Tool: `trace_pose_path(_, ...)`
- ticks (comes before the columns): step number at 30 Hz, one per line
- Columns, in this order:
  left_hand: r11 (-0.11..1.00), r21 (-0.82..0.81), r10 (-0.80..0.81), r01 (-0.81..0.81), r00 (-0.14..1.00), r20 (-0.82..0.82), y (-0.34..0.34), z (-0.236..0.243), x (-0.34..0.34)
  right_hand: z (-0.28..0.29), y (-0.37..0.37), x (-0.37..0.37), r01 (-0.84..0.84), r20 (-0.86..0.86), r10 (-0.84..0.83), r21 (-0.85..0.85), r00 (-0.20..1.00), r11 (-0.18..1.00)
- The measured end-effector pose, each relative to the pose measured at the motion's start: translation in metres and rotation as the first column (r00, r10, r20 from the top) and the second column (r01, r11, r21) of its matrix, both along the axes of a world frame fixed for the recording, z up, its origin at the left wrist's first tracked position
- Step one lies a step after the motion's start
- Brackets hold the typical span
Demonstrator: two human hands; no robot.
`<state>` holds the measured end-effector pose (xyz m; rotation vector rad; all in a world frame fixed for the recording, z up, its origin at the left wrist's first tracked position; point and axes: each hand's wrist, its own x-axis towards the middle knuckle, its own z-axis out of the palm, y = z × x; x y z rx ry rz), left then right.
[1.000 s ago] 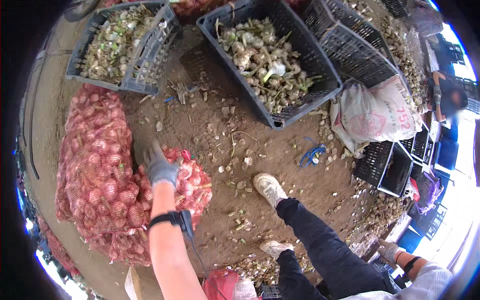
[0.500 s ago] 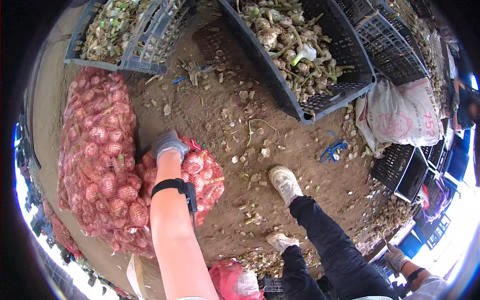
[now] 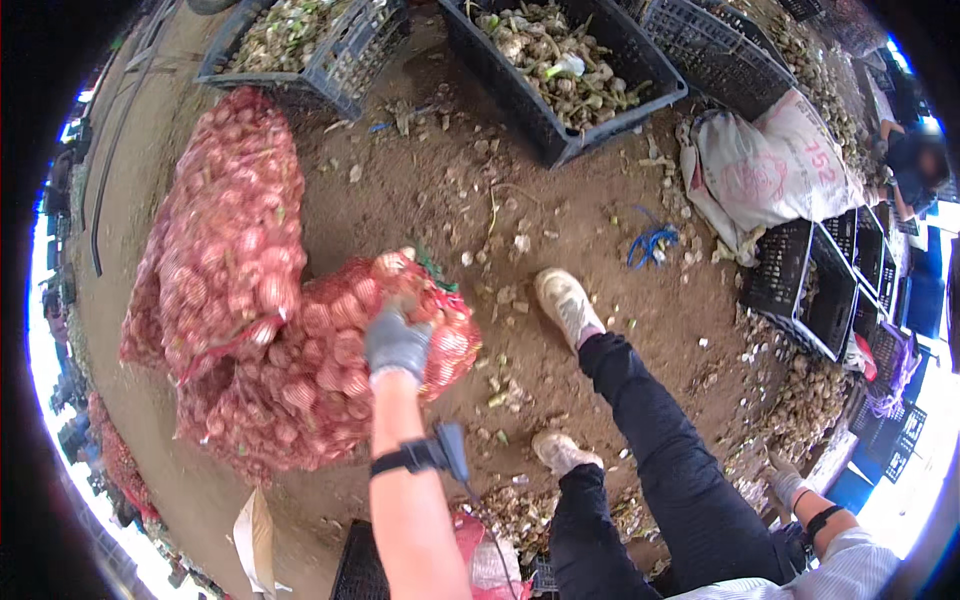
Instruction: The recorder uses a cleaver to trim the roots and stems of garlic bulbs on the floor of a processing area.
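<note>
The left hand (image 3: 398, 340), in a grey work glove, reaches up from the lower edge and lies on the right part of a red mesh sack of garlic bulbs (image 3: 310, 390), its fingers directed away from the body. They are blurred, so whether they grip the netting or merely press on it cannot be told. The left forearm (image 3: 415, 520) is nearly straight, with a black wrist strap (image 3: 405, 458) carrying a small device and a cable. The right hand (image 3: 785, 480), also gloved, is at the lower right, well apart from the sacks; its grip cannot be made out.

The sack lies on the dirt floor left of the person's shoes (image 3: 565, 305), a green and red tie (image 3: 437, 272) at its upper right end. A second, fuller mesh sack (image 3: 235, 220) leans over its left part, covering some of it. Beyond stand a grey crate (image 3: 335, 92) and a black crate (image 3: 555, 150), both holding garlic. To the right are a white woven sack (image 3: 775, 165), tangled blue twine (image 3: 655, 242) and black crates (image 3: 780, 270), with a co-worker (image 3: 915, 170) farther off
</note>
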<state>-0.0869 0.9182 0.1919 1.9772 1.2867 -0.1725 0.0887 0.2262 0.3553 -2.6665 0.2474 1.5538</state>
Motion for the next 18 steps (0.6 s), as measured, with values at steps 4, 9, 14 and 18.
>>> trace_pose_path(4,0.986,0.085,-0.119,0.145,0.959,-0.256,-0.138,0.062,-0.095,0.019,-0.012,-0.037,0.176,-0.199,-0.221,-0.224,0.955,0.959)
trace_pose_path(9,0.949,-0.042,-0.312,0.314,0.9,-0.304,-0.279,0.052,-0.182,0.03,-0.044,-0.039,0.142,-0.215,-0.235,-0.376,0.948,0.916)
trace_pose_path(14,0.82,-0.572,-0.383,0.028,0.769,-0.511,-0.331,-0.01,-0.18,0.027,-0.11,-0.016,0.135,-0.162,-0.204,-0.36,0.965,0.923)
trace_pose_path(18,0.866,-0.49,-0.385,0.105,0.765,-0.517,-0.343,-0.006,-0.158,0.033,-0.159,-0.017,0.346,-0.024,-0.382,-0.377,0.924,0.859)
